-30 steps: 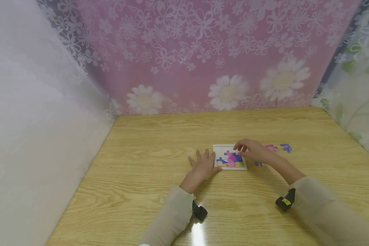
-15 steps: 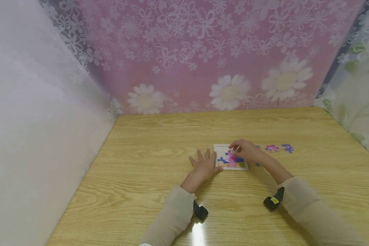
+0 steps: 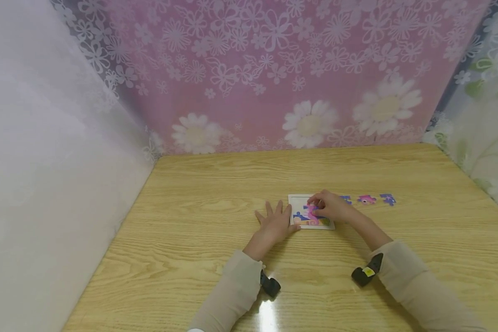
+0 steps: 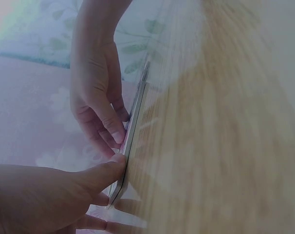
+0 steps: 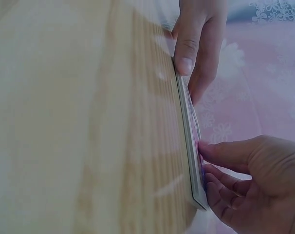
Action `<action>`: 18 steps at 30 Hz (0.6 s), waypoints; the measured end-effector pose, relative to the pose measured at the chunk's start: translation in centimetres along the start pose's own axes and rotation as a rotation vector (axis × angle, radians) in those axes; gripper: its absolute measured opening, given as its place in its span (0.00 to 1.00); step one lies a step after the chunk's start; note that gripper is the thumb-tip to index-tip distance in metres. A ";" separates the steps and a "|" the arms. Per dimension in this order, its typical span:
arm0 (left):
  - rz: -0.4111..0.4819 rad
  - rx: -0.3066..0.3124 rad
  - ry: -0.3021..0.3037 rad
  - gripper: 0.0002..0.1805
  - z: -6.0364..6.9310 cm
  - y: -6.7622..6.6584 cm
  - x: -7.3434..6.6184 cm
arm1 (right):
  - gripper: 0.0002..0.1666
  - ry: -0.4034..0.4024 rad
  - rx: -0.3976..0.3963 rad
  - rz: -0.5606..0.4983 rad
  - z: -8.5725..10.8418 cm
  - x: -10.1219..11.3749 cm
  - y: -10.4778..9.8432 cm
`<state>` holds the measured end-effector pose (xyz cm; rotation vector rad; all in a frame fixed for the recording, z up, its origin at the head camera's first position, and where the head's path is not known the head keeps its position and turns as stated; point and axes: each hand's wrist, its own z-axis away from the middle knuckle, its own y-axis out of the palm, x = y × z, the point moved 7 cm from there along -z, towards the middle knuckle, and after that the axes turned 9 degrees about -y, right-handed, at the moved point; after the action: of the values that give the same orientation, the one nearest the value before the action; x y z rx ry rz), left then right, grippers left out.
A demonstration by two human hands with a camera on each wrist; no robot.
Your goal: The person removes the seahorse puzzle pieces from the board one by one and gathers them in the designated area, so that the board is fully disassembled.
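In the head view a small white-rimmed jigsaw puzzle tray (image 3: pixel 296 197) lies on the table, partly filled with pieces that show a pink seahorse (image 3: pixel 312 216) on blue. My left hand (image 3: pixel 274 227) rests flat at the tray's left edge, fingers spread, the thumb (image 4: pixel 108 170) touching its front corner. Over the tray's right half, my right hand (image 3: pixel 331 205) has its thumb and curled fingers down on a puzzle piece. In the right wrist view the thumb (image 5: pixel 225 152) touches the tray's surface, with the fingers bent beside it. The fingers mostly hide that piece's outline.
To the right of the tray lie loose puzzle pieces: a blue one (image 3: pixel 346 199) partly behind the right hand, a pink one with an eye (image 3: pixel 366 199), and a blue-purple one (image 3: pixel 388 199). The wood-grain table (image 3: pixel 207 198) meets a pink flowered backdrop (image 3: pixel 249 115).
My right hand has moved left and down from above the tray's right side until its fingertips touch the pieces. A loose blue piece behind it has come into view. The left hand stays put.
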<state>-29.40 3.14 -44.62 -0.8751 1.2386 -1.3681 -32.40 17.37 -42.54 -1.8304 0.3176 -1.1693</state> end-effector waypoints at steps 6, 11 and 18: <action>0.009 0.000 -0.002 0.39 -0.2 0.2 0.1 | 0.15 -0.019 -0.017 0.028 -0.1 0.0 0.1; 0.019 -0.004 -0.005 0.39 -0.3 0.3 0.1 | 0.15 -0.028 -0.028 0.019 0.0 0.0 0.2; 0.019 -0.002 -0.005 0.38 -0.3 0.2 0.1 | 0.16 -0.044 -0.037 0.015 0.0 0.0 0.2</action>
<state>-29.69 3.15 -44.93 -0.8658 1.2411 -1.3490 -32.37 17.25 -42.73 -1.8801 0.3288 -1.1176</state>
